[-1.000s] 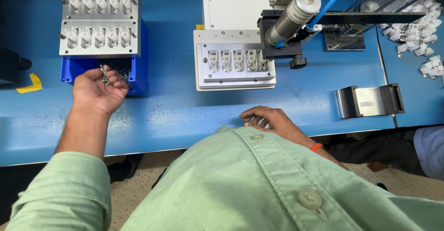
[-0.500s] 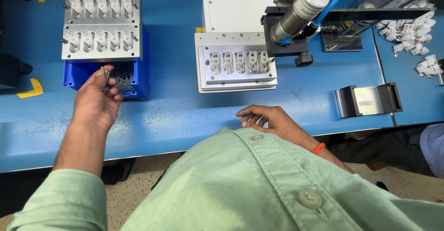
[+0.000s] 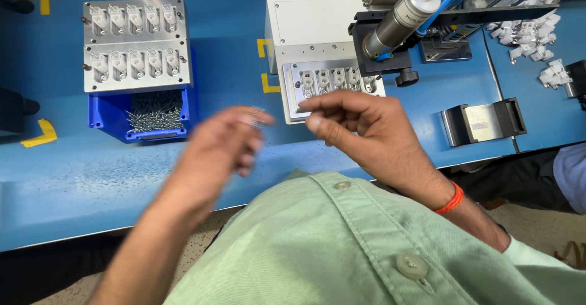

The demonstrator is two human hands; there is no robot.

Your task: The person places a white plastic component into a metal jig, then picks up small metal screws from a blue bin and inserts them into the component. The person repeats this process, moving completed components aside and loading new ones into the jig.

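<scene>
Pinching small screws (image 3: 259, 117), axis blurred | left hand (image 3: 220, 146) | right hand (image 3: 360, 128) fingers curled, loose

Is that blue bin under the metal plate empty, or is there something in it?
Not empty. The blue bin holds a pile of small silvery screws, visible through its open front below the metal plate.

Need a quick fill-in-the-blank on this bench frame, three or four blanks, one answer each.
1. The screws lie in a bin coloured ____.
2. The metal fixture plate over that bin has ____ rows of pockets.
3. The band on the right hand's wrist is ____.
4. The blurred left hand is over the ____ table.

Missing words: blue; two; orange; blue
</scene>
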